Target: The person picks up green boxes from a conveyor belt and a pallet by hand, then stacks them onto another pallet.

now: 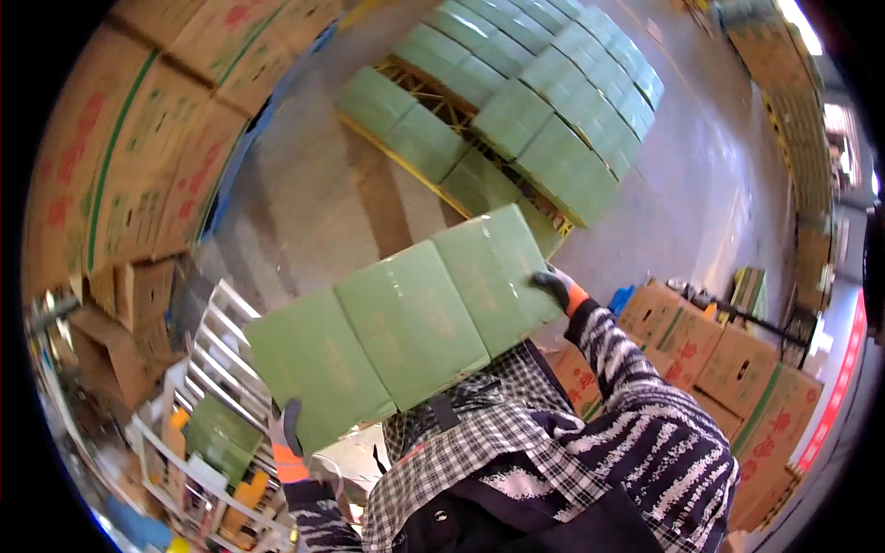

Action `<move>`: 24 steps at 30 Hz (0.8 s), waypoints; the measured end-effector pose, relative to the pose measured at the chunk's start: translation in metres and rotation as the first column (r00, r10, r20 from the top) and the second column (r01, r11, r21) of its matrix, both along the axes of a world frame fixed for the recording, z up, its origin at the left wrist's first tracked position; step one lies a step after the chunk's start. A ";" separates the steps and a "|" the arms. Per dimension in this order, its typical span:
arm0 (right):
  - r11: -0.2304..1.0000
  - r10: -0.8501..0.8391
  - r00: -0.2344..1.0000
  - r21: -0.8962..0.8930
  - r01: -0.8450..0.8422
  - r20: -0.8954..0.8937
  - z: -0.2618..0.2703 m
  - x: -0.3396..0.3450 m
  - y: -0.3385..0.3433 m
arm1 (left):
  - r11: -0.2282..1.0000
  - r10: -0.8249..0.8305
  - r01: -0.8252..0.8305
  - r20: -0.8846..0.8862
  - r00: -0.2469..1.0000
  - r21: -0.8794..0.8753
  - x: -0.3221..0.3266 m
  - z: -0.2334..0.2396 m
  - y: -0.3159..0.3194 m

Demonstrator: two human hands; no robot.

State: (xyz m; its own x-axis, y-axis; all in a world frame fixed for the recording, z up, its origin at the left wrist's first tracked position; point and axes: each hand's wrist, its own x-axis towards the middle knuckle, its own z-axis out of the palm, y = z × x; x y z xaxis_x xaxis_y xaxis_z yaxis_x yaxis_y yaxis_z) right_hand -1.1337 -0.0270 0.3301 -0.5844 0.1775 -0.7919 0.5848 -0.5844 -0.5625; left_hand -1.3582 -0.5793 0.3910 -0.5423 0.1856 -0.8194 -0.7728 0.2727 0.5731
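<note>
Three green cardboard boxes [411,314] are held side by side in a row in front of my body, the row tilted up to the right. My left hand [287,432], in a grey glove with an orange cuff, presses against the lower left end of the row. At the far right end, my gloved right hand [553,283] grips the outer box. Between the two palms the boxes sit tight together. Their undersides are hidden.
Ahead, a yellow pallet [401,162] bears stacked green boxes [574,104]. Tall brown cartons [148,145] stand on the left, more brown cartons [733,359] on the right. At lower left is a white roller conveyor [218,339] with another green box [225,432] on it.
</note>
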 end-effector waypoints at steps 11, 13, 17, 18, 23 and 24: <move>0.650 -0.752 0.639 0.022 0.759 0.162 -0.121 0.174 -0.007 | 0.701 -0.709 0.702 0.012 0.705 0.123 -0.181 -0.193 0.379; 0.541 -0.836 0.536 0.016 0.841 0.118 -0.165 0.191 -0.009 | 0.645 -0.760 0.757 -0.018 0.650 0.108 -0.187 -0.231 0.423; 0.405 -0.913 0.406 0.043 0.913 -0.032 -0.233 0.168 0.025 | 0.728 -0.683 0.684 -0.036 0.729 0.048 -0.188 -0.296 0.497; 0.428 -0.901 0.433 0.106 0.897 -0.021 -0.249 0.157 0.035 | 0.729 -0.683 0.684 -0.028 0.730 0.026 -0.197 -0.322 0.492; 0.511 -0.857 0.506 0.280 0.812 0.097 -0.308 0.160 0.044 | 0.758 -0.629 0.632 -0.431 0.647 -0.158 -0.180 -0.388 0.483; 0.526 -0.850 0.513 0.221 0.821 0.120 -0.312 0.161 0.049 | 0.720 -0.662 0.686 -0.404 0.632 -0.107 -0.187 -0.376 0.486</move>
State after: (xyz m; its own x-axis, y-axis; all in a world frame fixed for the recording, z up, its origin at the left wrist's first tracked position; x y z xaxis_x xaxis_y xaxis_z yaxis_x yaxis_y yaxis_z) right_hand -0.9724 0.0216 0.0184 0.0448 0.6023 -0.7970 -0.0388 -0.7962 -0.6038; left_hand -1.5449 -0.0930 0.0147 -0.5116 0.6638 -0.5456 -0.0940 0.5879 0.8035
